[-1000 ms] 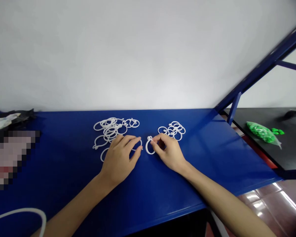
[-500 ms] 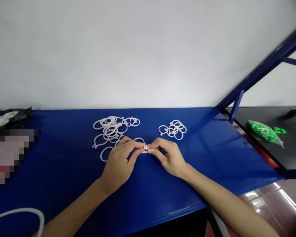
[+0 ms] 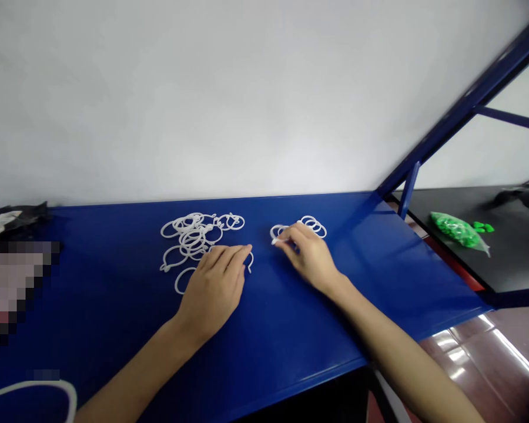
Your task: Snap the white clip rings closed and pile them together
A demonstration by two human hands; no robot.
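Two loose groups of thin white plastic rings with small clasps lie on the blue table (image 3: 273, 352). My left hand (image 3: 216, 282) is at the near right side of the larger group, fingers pressed together. Beyond its fingertips curves one white ring (image 3: 252, 259) with a free end; the hand hides the rest and my thumb's grip on it. At the smaller group, my right hand (image 3: 308, 252) pinches another white ring (image 3: 273, 232) near its clasp between thumb and fingers. This hand covers part of that group.
The left ring pile (image 3: 194, 235) and right ring group (image 3: 315, 222) lie near the wall (image 3: 247, 106). A clear bag of green pieces (image 3: 458, 231) rests on a black table (image 3: 506, 264) at right. Blue frame bars (image 3: 409, 191) rise between. A white tube (image 3: 35, 385) curves at lower left.
My right hand has moved away from my left, to the smaller ring group, where it pinches a ring. My left hand has drawn slightly back left. The view has shifted a little.
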